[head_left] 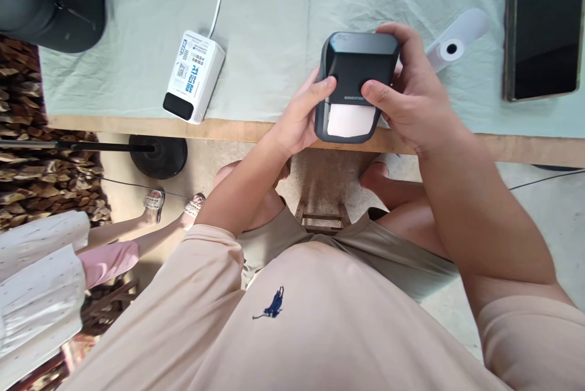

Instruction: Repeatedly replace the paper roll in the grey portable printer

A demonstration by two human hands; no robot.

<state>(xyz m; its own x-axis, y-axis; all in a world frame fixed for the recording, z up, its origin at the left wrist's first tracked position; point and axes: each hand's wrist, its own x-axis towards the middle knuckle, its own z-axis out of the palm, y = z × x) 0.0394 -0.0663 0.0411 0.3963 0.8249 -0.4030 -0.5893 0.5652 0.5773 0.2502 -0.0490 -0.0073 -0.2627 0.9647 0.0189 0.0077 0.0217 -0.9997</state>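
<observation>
A dark grey and black label printer is held between my two hands, above the table's front edge. White label paper shows at its lower end. My left hand grips the printer's left side, with the thumb on the black cover. On the other side, my right hand wraps round the upper right, its thumb also pressed on the cover. Some fingers of both hands are hidden behind the printer. Just beyond my right hand lies a roll of white paper with a dark core hole.
A white power bank with a short cable lies left on the pale green tablecloth. At the right is a black-screened tablet or phone. A black case-like object occupies the far left corner. Another person's legs show at lower left.
</observation>
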